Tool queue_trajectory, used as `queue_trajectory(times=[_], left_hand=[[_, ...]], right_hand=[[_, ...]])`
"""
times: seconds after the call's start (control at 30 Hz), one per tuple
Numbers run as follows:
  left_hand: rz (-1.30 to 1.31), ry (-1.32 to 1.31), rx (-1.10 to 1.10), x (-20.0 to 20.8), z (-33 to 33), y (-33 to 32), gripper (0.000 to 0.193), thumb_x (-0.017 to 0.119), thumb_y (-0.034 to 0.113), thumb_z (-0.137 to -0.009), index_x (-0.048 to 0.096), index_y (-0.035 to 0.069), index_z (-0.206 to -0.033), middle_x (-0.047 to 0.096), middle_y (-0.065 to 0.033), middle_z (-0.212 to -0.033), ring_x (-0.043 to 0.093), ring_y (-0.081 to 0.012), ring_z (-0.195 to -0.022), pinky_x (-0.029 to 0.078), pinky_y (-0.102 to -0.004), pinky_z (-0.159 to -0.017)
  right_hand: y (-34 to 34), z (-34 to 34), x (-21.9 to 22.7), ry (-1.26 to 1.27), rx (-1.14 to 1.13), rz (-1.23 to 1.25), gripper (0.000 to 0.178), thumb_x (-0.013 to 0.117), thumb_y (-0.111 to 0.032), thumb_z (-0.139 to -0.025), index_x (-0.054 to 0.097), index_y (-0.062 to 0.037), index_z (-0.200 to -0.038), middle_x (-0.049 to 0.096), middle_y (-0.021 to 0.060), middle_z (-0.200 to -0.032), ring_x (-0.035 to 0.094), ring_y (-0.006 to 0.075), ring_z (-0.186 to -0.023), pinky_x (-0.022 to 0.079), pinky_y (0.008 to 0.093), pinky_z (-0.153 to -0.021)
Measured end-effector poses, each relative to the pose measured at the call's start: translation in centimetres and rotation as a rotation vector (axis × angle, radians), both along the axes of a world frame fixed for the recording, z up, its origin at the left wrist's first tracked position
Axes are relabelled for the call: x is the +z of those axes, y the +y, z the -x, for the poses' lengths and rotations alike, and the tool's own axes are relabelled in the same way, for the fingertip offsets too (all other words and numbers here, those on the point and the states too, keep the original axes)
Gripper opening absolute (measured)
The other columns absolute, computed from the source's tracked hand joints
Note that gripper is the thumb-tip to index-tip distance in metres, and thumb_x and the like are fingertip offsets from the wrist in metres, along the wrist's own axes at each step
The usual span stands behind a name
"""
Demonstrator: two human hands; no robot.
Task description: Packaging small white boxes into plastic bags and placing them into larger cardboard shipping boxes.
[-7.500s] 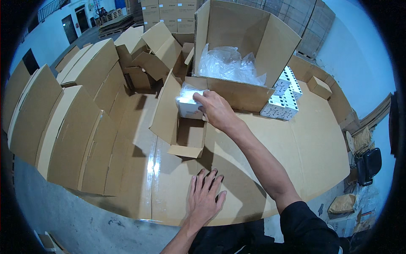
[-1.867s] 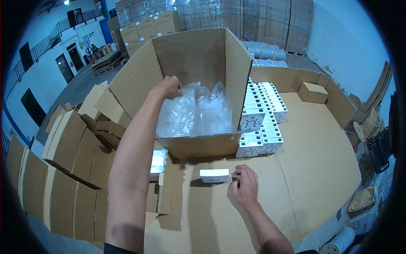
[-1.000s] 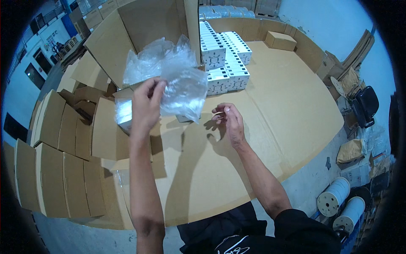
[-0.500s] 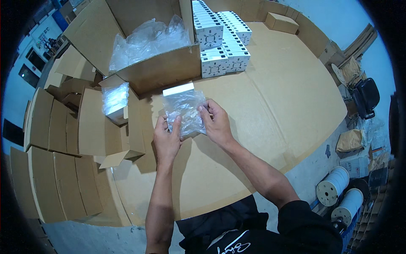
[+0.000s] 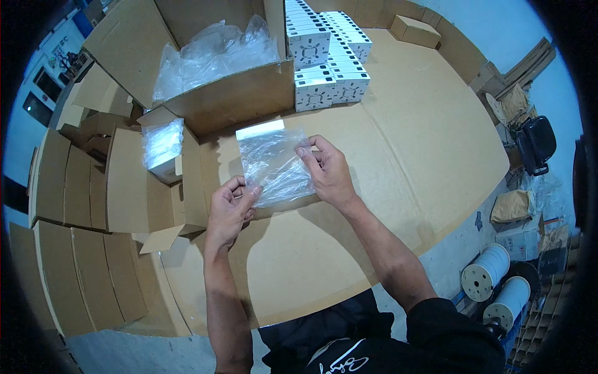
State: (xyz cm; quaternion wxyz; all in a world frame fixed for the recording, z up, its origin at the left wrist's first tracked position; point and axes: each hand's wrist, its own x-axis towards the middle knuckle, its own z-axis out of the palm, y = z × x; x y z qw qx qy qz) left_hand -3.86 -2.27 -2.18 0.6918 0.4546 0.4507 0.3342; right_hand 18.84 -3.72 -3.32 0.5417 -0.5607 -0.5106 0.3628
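Between my two hands a clear plastic bag [image 5: 274, 163] is stretched out over the table. My left hand [image 5: 229, 209] pinches its lower left corner, and my right hand [image 5: 328, 168] pinches its upper right side. A white box [image 5: 260, 129] shows past the bag's far edge; the rest of it lies behind the film, and I cannot tell whether it is inside the bag. To the left, an open cardboard carton [image 5: 196, 177] holds white boxes wrapped in clear plastic [image 5: 163, 146].
A large open carton [image 5: 237, 96] full of clear plastic bags [image 5: 215, 56] stands at the back. Beside it, white printed boxes [image 5: 330, 81] are stacked. Several empty cartons [image 5: 68, 181] line the left side. A small brown box [image 5: 415, 32] sits far right; cable spools [image 5: 486, 271] stand off the table.
The crumpled plastic bag is now spread flatter and wider. My left hand has moved left and down, and my right hand slightly right. The view has shifted a little.
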Motion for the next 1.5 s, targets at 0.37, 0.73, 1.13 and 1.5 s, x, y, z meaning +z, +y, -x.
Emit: queue_trajectory(times=[0.37,0.73,1.13,1.5], left_hand=[[-0.153,0.014,0.184,-1.5,-2.0,-0.4,0.023,0.068,0.02,-0.1,0.064,0.001,-0.112,0.068,-0.0017,-0.089,0.063,-0.0095,-0.079,0.054,-0.027,-0.072],[-0.356,0.19,0.148,-1.8,-3.0,-0.8,0.024,0.076,0.018,-0.093,0.069,-0.002,-0.105,0.072,-0.0058,-0.091,0.064,-0.0127,-0.081,0.053,-0.03,-0.075],[-0.48,0.3,0.243,-1.5,-3.5,-1.0,0.025,0.08,0.012,-0.088,0.067,-0.001,-0.105,0.07,-0.0065,-0.097,0.064,-0.0135,-0.088,0.052,-0.0287,-0.08],[-0.5,0.412,0.472,-1.2,-3.2,-0.6,0.044,0.049,0.034,-0.109,0.063,-0.004,-0.092,0.054,-0.0021,-0.071,0.046,-0.0096,-0.069,0.043,-0.0311,-0.062]], right_hand=[[-0.4,0.0,0.0,-0.108,0.206,0.072,0.019,0.064,-0.018,-0.101,0.062,0.001,-0.101,0.063,0.0094,-0.066,0.053,0.0107,-0.058,0.045,0.0317,-0.057],[-0.2,-1.1,0.0,0.393,0.311,0.293,0.014,0.068,-0.016,-0.099,0.068,-0.0022,-0.104,0.068,0.0016,-0.096,0.062,0.0079,-0.087,0.052,0.0263,-0.079],[-0.2,0.4,-0.6,0.522,0.007,0.223,0.028,0.067,-0.028,-0.1,0.063,-0.0029,-0.111,0.067,0.0011,-0.088,0.062,0.0122,-0.073,0.052,0.0319,-0.065],[-1.6,3.2,0.1,-0.219,-0.128,-0.003,0.027,0.056,-0.019,-0.103,0.058,0.0028,-0.087,0.059,0.0233,-0.069,0.061,0.0365,-0.06,0.046,0.0443,-0.058]])
